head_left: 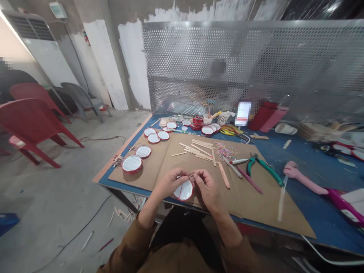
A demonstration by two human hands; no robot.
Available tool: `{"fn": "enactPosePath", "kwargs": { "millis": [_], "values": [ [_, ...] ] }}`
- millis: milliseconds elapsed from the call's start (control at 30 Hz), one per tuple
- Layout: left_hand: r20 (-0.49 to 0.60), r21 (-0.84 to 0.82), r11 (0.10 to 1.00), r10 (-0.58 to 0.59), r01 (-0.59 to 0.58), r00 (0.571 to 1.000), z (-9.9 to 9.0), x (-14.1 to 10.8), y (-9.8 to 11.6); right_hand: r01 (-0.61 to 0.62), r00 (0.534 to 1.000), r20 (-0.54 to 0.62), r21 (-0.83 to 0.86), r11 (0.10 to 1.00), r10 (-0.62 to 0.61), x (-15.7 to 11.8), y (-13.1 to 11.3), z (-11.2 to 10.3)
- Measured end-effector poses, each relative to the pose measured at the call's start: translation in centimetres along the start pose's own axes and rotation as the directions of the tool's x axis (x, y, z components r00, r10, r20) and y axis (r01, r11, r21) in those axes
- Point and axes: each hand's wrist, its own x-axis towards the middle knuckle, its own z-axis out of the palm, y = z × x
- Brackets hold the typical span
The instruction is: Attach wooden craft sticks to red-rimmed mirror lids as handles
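Observation:
A round white disc with a red rim (185, 192) is at the table's front edge, and a thin reddish line crosses its face. My left hand (172, 182) is closed on the upper left of its rim, thumb toward the top. At the upper right, my right hand (206, 184) pinches its fingertips together close to the left ones. Whatever small thing lies between those fingertips is too small to name. Beyond the hands lie flat wooden sticks (198, 151) and a heap of coloured rubber bands (225, 150). Two red-rimmed discs with sticks attached (132, 163) rest at the left.
Brown cardboard (159, 167) covers part of the blue table. Pens (233, 167), green-handled pliers (269, 170) and a pink and purple glue gun (309, 182) lie to the right. More red-rimmed discs (154, 138), a lit phone (243, 113) and a perforated metal screen (199, 57) are behind.

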Motion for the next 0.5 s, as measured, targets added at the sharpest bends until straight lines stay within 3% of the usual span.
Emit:
{"fn": "enactPosePath", "kwargs": {
  "millis": [100,200,333,500],
  "values": [
    [0.032,-0.066,0.998,-0.021,0.023,0.999,0.0,0.0,0.0,-0.130,0.991,0.058,0.283,0.950,0.119,-0.1,-0.3,0.3],
    [0.053,-0.125,0.991,-0.042,0.049,0.998,0.1,0.1,0.0,-0.225,0.974,0.105,0.434,0.872,0.199,-0.1,-0.7,0.6],
    [0.069,-0.172,0.982,-0.070,0.081,0.995,0.2,0.1,0.1,-0.252,0.968,0.131,0.498,0.830,0.216,0.0,-0.9,0.8],
    [0.123,-0.239,0.962,-0.103,0.130,0.987,0.2,0.1,0.2,-0.265,0.964,0.125,0.456,0.850,0.234,0.0,-0.3,1.4]
  ]
}}
